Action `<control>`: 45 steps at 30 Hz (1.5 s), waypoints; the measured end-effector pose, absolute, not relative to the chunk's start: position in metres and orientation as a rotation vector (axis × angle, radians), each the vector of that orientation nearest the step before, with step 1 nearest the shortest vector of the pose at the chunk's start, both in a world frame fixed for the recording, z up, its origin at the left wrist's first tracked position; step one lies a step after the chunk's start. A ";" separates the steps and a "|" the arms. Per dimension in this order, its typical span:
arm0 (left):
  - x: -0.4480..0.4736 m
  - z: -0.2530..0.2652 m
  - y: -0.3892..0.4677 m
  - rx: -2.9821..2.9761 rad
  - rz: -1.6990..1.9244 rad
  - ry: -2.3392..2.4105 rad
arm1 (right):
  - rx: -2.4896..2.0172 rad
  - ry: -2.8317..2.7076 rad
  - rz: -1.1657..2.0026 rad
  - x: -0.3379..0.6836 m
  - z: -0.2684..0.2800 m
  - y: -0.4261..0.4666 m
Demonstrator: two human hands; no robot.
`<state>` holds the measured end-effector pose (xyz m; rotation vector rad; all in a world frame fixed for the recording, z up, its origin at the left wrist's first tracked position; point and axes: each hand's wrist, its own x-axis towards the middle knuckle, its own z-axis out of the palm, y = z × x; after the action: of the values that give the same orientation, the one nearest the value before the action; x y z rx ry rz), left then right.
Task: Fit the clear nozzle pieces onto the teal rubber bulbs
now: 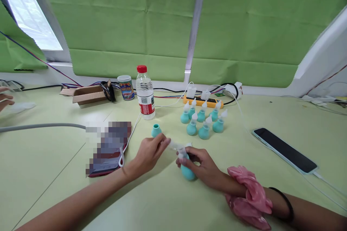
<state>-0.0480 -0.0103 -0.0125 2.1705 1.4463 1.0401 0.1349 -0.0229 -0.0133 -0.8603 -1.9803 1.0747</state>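
My right hand (202, 166) is wrapped round a teal nasal aspirator (188, 172), its bulb tilted low and its clear neck up between my fingers. In a pinch, my left hand (149, 151) has a small translucent plastic piece (175, 145), blurred and close to the neck of that bulb; whether the two touch I cannot tell. Just behind my left hand, a bare teal bulb (156, 130) with an open top stands on the table. Farther back, several assembled teal aspirators (204, 131) with white tips stand upright in a group.
A water bottle (145, 95), a printed can (126, 88) and an open cardboard box (90, 95) line the back. An orange power strip (203, 101) lies behind the aspirators. Phones rest at left (108, 155) and right (284, 149), with cables. Another person's hand (5, 98) shows at far left.
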 end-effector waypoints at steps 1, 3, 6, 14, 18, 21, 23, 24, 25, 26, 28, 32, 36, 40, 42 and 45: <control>-0.051 -0.016 -0.007 2.421 0.954 1.503 | -0.877 -1.901 1.193 0.134 -0.014 -0.022; -0.054 -0.023 -0.002 2.722 0.690 1.638 | -0.876 -1.733 1.396 0.134 -0.016 -0.019; -0.054 -0.030 0.001 2.797 0.419 1.768 | -0.829 -1.514 1.615 0.134 -0.023 -0.016; -0.043 -0.018 -0.019 2.445 1.020 1.400 | -0.764 -1.459 1.736 0.132 -0.026 -0.013; -0.036 -0.016 -0.026 2.058 1.263 1.179 | -0.720 -1.527 1.656 0.130 -0.023 -0.015; -0.035 -0.015 -0.026 1.919 1.348 1.170 | -0.696 -1.542 1.656 0.129 -0.022 -0.018; -0.035 -0.015 -0.025 1.952 1.444 1.116 | -0.697 -1.516 1.678 0.129 -0.022 -0.019; -0.036 -0.015 -0.024 1.993 1.488 1.074 | -0.702 -1.497 1.690 0.129 -0.023 -0.020; -0.036 -0.015 -0.024 2.039 1.519 1.034 | -0.714 -1.481 1.700 0.129 -0.023 -0.020; -0.037 -0.016 -0.023 2.077 1.540 1.004 | -0.729 -1.471 1.706 0.129 -0.023 -0.020; -0.037 -0.017 -0.023 2.117 1.543 0.981 | -0.751 -1.466 1.712 0.129 -0.023 -0.020; -0.037 -0.017 -0.023 2.135 1.490 1.004 | -0.743 -1.460 1.736 0.128 -0.023 -0.019; -0.037 -0.013 -0.023 1.975 1.414 1.033 | -0.751 -1.469 1.756 0.128 -0.023 -0.020; -0.038 -0.009 -0.021 1.667 1.258 1.023 | -0.734 -1.477 1.744 0.129 -0.023 -0.019; -0.039 -0.007 -0.021 1.624 1.215 1.014 | -0.740 -1.479 1.740 0.130 -0.022 -0.019; -0.038 -0.008 -0.023 1.689 1.224 1.029 | -0.740 -1.497 1.721 0.130 -0.021 -0.020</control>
<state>-0.0378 -0.0233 -0.0075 1.6893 1.0290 1.2240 0.1298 -0.0200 -0.0215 -0.7403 -1.4972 1.7212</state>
